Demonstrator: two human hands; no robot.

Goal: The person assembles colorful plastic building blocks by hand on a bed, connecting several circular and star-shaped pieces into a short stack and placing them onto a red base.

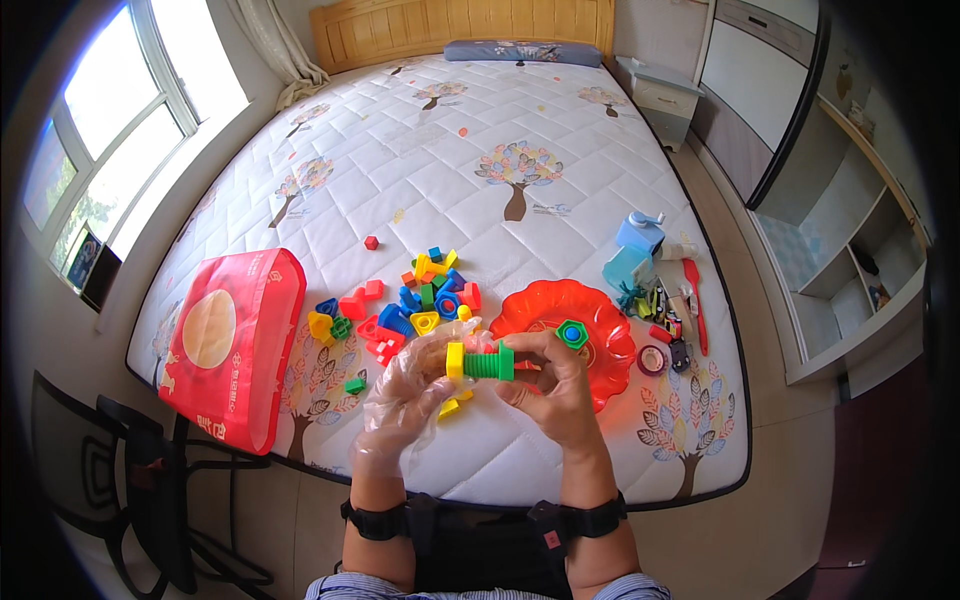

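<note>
Head view: left hand (402,388) pinching one yellow nut (455,361), right hand (562,398) one green bolt (485,366).

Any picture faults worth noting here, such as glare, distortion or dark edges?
Head view: window overexposed, its panes mostly washed white; head view: fisheye bows the mattress edges, corners fall to black; head view: green toy bolt by the right hand reads fairly clearly, no obvious motion blur.

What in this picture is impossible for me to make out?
Head view:
Green bolt: its tip is hidden by the yellow nut or left hand.
Red tray: partly hidden behind the right hand.
Red bag: its sides hide anything inside.
Small items right of the tray: many too small to identify.
Window: glare washes out the view.
</note>
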